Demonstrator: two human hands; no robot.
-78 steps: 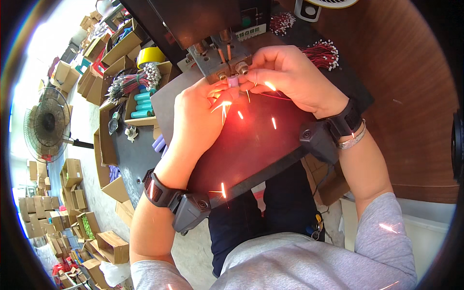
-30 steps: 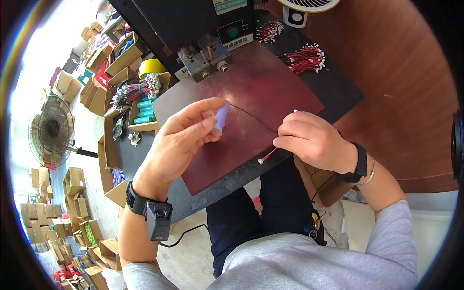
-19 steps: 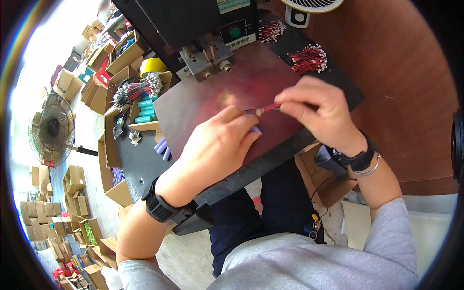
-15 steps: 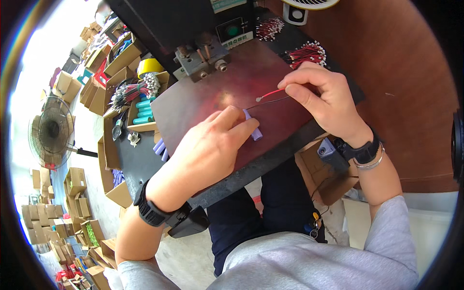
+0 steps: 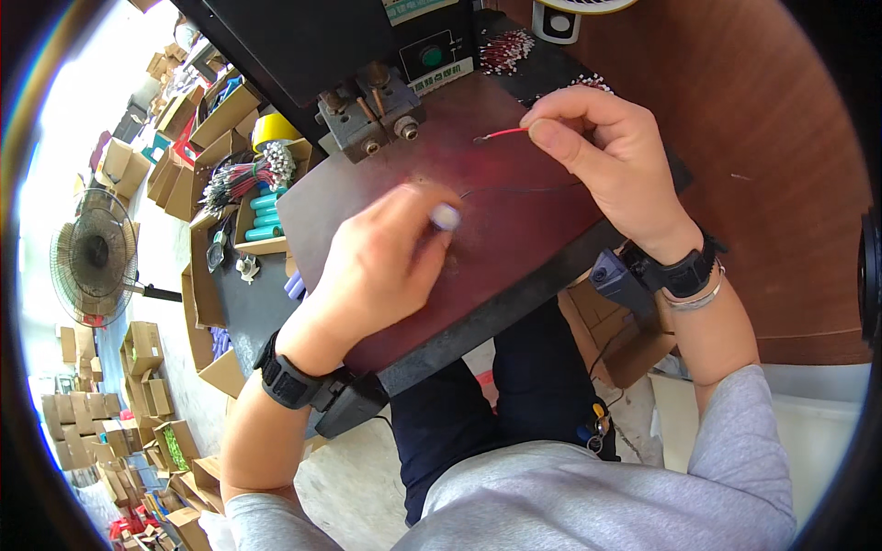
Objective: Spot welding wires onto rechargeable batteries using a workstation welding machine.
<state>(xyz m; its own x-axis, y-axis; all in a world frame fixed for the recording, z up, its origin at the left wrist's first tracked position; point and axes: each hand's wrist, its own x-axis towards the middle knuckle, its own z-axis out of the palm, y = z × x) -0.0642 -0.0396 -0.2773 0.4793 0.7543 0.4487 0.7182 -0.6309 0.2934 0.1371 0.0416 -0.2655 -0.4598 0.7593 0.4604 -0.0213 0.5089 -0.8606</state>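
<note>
My left hand (image 5: 381,257), blurred a little by motion, is closed around a purple cylindrical battery cell (image 5: 446,218). The cell's pale flat end faces up, and my fingers hide most of its body. A thin black wire (image 5: 524,189) runs from beside the cell toward my right hand. Between thumb and forefinger, my right hand (image 5: 611,151) pinches a red wire (image 5: 505,133) with a small metal tab at its free end. Both hands are over a dark red mat (image 5: 501,239), in front of a black machine's metal head (image 5: 372,119) with two copper-coloured pins.
Bundles of red and black wires (image 5: 505,50) lie behind the mat at the right. Left of it stand cardboard boxes holding teal cells (image 5: 266,219) and white-ended wires (image 5: 253,176), plus a yellow tape roll (image 5: 271,131). A standing fan (image 5: 95,250) is farther left.
My left hand has turned the battery cell from lying sideways to end-up. My right hand has shifted slightly left and away from me with the red wire, and its tab is farther from the cell.
</note>
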